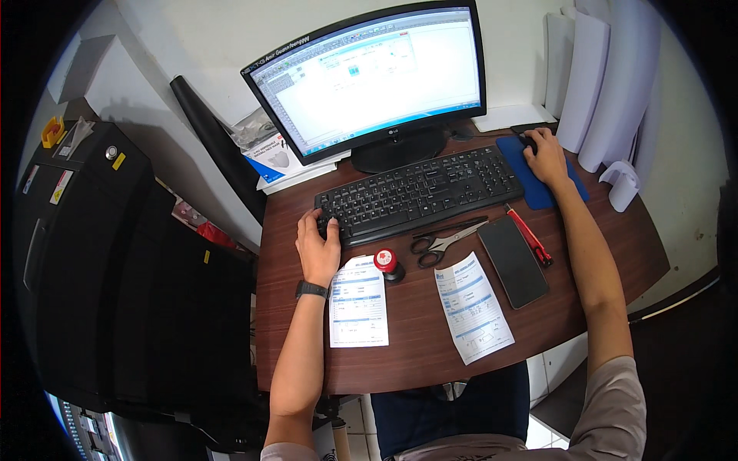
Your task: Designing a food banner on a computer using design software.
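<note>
My left hand rests at the left end of a black keyboard, fingers apart over its keys, a dark watch on the wrist. On a blue mouse pad at the right, my right hand is curled over a dark computer mouse, which it mostly covers. Beyond the keyboard stands a lit monitor with a program window and a small dialog box. Just below my left hand lie a printed form and a red-topped stamp.
Scissors, a second form, a dark phone and a red cutter knife lie on the brown desk. Paper rolls stand at the back right. A large black machine stands left of the desk.
</note>
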